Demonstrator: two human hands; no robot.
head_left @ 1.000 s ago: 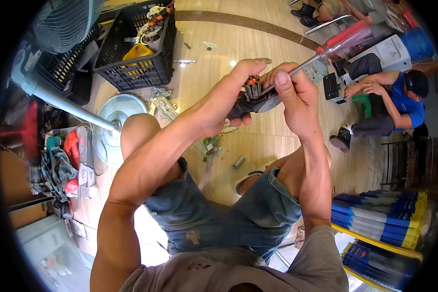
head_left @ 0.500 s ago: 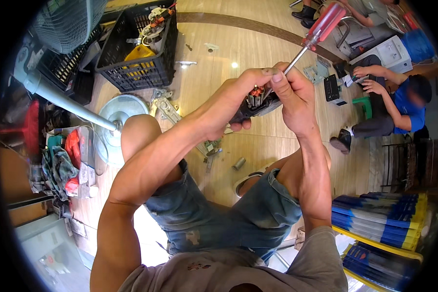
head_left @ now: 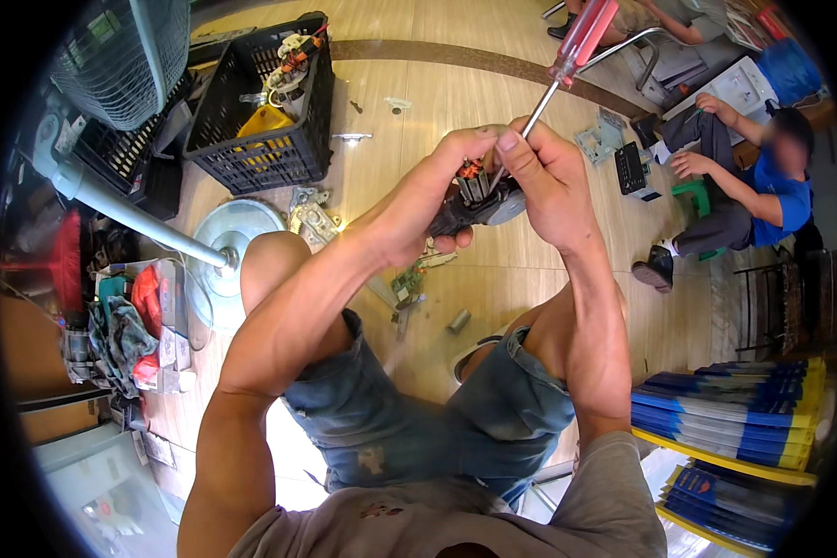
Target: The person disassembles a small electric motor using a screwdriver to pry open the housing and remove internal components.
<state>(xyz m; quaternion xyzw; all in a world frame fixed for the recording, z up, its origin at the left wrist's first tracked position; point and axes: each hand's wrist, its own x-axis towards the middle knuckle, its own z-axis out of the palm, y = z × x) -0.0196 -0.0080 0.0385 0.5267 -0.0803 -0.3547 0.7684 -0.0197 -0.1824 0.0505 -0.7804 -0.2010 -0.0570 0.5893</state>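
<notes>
Pale tiled floor [head_left: 521, 270] spreads wide, and a black crate [head_left: 274, 153] is our landmark! Right of that crate and nearer the wearer, here's the action: the left hand [head_left: 428, 195] wraps its grip around a dark motor part [head_left: 484, 205] with copper-coloured windings. Up beside it, the right hand [head_left: 553, 191] pinches a screwdriver [head_left: 575, 54] by its metal shaft, thumb against fingers, the shaft slanting down to the motor part! Nearside of the crate, a fan base [head_left: 223, 228]; far right of it, a seated person [head_left: 777, 200] in blue.
</notes>
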